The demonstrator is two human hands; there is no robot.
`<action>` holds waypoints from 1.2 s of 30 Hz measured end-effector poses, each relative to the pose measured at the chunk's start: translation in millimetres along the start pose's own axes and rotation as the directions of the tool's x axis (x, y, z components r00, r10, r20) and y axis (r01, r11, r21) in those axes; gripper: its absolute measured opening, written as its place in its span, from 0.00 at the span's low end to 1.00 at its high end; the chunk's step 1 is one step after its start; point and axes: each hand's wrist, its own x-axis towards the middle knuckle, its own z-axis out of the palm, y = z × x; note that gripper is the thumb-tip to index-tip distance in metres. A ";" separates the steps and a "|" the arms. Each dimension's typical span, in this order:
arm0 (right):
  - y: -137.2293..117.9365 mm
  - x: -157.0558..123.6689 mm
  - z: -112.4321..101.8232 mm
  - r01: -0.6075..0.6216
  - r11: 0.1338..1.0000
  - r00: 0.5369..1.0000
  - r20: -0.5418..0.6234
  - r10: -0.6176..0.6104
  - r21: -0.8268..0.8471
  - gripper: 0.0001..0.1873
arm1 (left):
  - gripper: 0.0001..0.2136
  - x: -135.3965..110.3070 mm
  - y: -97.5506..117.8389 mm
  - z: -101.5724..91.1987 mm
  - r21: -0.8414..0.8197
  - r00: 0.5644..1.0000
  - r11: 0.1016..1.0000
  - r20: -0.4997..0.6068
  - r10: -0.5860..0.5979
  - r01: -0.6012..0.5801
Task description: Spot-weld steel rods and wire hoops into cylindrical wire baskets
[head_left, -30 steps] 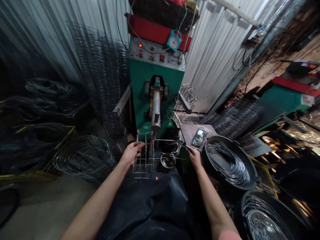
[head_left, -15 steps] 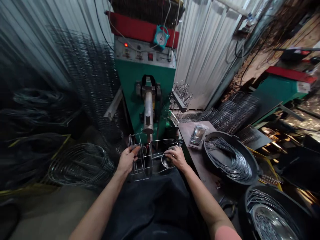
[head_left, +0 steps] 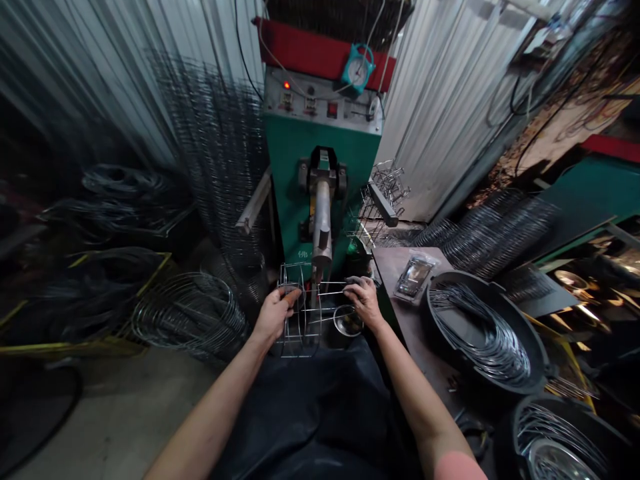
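A small wire rack sits under the metal electrode arm of the green welding machine. My left hand grips the rack's left side with curled fingers. My right hand is closed on the wires at the rack's right end, just above a small round metal bowl. A black apron covers my lap below both forearms.
Black tubs of curved wires stand at the right on a brown table, beside a plastic packet. Wire coils lie on the floor at the left. Finished wire racks hang beside the machine. Corrugated metal walls stand behind.
My right hand came from the table edge at the right onto the rack's right end. The left hand kept its hold. The view shifted sideways and back.
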 end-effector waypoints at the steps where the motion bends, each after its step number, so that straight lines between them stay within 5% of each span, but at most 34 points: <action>1: 0.0 -0.3 -0.2 0.000 1.000 1.000 0.000 0.000 0.003 0.07 | 0.18 0.5 0.1 -0.1 -0.004 1.000 1.000 0.000 -0.004 0.004; 36: 15.4 30.9 6.2 -0.003 1.000 0.999 0.045 0.002 0.024 0.08 | 0.17 43.5 5.1 5.7 -0.115 0.998 0.992 -0.021 -0.062 0.059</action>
